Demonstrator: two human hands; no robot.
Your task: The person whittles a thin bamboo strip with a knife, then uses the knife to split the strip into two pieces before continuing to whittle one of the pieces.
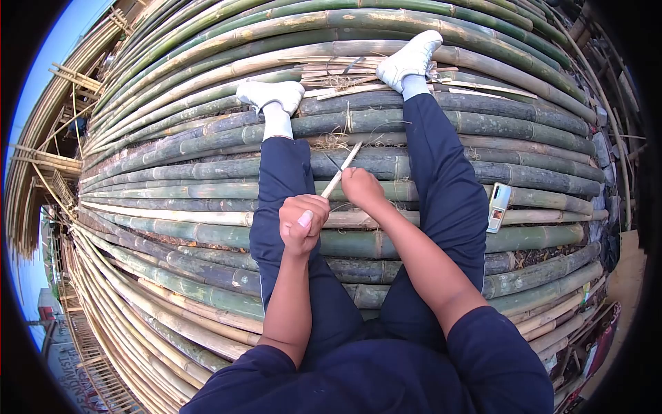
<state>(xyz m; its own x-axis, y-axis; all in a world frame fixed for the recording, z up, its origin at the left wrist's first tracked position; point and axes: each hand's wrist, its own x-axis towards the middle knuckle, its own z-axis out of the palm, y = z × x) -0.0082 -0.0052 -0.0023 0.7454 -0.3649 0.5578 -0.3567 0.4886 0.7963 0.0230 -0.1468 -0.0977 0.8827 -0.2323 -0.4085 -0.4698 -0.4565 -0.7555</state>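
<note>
In the head view, the person sits on a wide bed of bamboo poles with 2 legs stretched forward and apart. The left hand is closed in a fist around the lower end of a stick, with the thumb folded over the fingers. The stick is pale and thin; it slants up and to the right from that fist, between the shins, and its far tip is free. The right hand is just beside the stick, past the left hand, with its fingers curled tight around a knife. Only the knife's thin dark blade shows, lying across the stick; its handle is hidden in the fist.

Beyond the tip, curly shavings lie on the poles. Farther out, a bundle of pale strips lies between 2 white shoes, near the right shoe. A phone rests on the poles just beside the right knee, screen or back up, I cannot tell which. The trousers and shirt are dark blue. At the left edge, more poles lean on a rack under blue sky.
</note>
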